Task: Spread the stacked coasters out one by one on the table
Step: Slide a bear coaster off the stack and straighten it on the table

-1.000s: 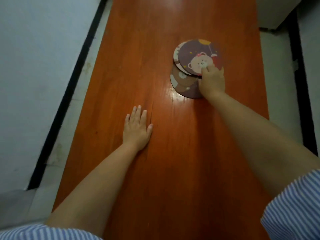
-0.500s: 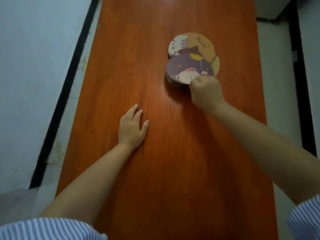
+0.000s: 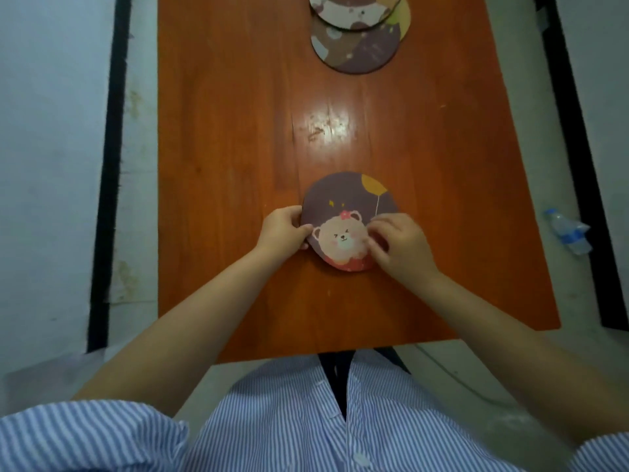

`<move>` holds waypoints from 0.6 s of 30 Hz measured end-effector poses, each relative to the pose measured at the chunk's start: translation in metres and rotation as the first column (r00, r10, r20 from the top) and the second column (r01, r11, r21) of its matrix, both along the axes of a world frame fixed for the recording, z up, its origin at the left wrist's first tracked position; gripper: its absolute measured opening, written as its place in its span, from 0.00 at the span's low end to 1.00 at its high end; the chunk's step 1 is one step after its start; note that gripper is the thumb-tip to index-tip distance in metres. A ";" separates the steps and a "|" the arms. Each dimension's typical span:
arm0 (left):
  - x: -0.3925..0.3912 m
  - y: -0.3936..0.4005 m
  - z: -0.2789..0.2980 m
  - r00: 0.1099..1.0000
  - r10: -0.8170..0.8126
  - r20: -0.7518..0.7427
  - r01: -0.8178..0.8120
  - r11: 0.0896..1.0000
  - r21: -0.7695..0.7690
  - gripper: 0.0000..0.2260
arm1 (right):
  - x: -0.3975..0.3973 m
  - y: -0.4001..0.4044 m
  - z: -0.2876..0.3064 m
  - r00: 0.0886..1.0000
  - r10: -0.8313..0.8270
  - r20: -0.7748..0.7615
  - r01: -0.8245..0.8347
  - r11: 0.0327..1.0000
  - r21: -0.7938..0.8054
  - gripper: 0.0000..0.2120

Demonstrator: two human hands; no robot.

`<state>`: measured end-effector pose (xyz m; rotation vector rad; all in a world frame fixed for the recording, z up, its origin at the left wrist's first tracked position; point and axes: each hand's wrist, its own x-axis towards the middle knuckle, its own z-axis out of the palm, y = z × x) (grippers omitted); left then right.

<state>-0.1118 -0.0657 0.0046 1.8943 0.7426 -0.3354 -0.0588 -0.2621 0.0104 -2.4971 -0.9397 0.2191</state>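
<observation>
Your left hand [image 3: 284, 231] pinches the left edge of the bear coaster [image 3: 347, 212], which lies flat on the near part of the orange desk [image 3: 221, 165]. Your right hand [image 3: 400, 248] rests curled on its right side, fingertips on the print. The remaining coasters [image 3: 357, 35] overlap at the desk's far end. A plastic bottle [image 3: 566, 231] lies on the floor to the right.

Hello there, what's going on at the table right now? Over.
Left hand and right hand both grip the bear coaster, low over the near table. Remaining coasters overlap at far end. Nothing in the way.
</observation>
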 end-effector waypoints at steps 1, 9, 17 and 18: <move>-0.007 0.001 0.000 0.999 -0.036 -0.004 0.036 0.999 0.018 0.12 | 0.001 -0.003 -0.001 0.989 -0.146 -0.010 0.145 0.988 -0.054 0.11; -0.043 -0.016 0.000 0.997 0.028 0.066 -0.047 0.947 0.316 0.19 | -0.002 0.007 -0.003 0.825 -0.512 -0.239 0.460 0.854 -0.241 0.19; -0.058 -0.036 0.003 0.983 0.133 0.125 -0.167 0.930 0.329 0.13 | 0.006 -0.011 0.003 0.712 -0.602 -0.360 0.577 0.795 -0.189 0.03; -0.057 -0.039 0.003 0.981 0.135 0.137 -0.174 0.929 0.326 0.13 | 0.004 -0.015 0.003 0.717 -0.596 -0.362 0.561 0.801 -0.206 0.04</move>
